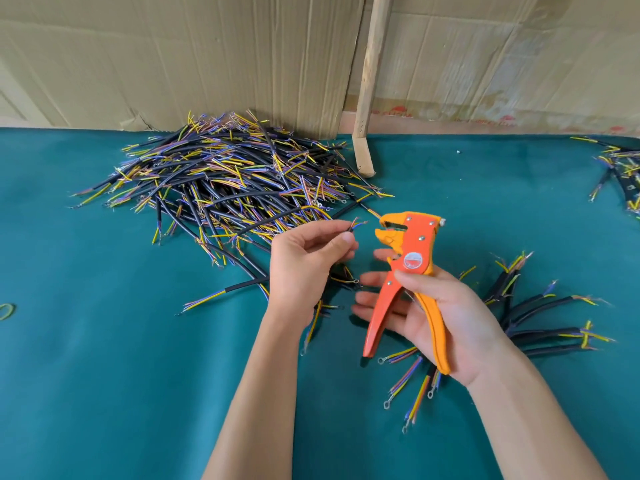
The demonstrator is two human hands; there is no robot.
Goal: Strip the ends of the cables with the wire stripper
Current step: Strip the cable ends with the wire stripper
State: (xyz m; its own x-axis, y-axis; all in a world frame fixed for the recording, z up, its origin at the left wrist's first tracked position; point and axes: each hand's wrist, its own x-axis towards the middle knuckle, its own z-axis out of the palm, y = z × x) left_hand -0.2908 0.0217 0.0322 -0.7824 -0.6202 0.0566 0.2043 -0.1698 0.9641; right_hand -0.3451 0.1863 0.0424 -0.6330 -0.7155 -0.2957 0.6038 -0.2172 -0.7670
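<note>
The left hand (304,268) pinches a short black-sheathed cable (352,226) near its frayed, possibly bare tip, just left of the orange-and-yellow plastic wire stripper (405,271), whose jaws gape; the right hand (440,317) loosely cradles its spread handles, fingers nearly straight

We can read no text anywhere; the round red-and-white sticker (412,262) on the wire stripper (408,271), right of centre, is too blurred for us.
</note>
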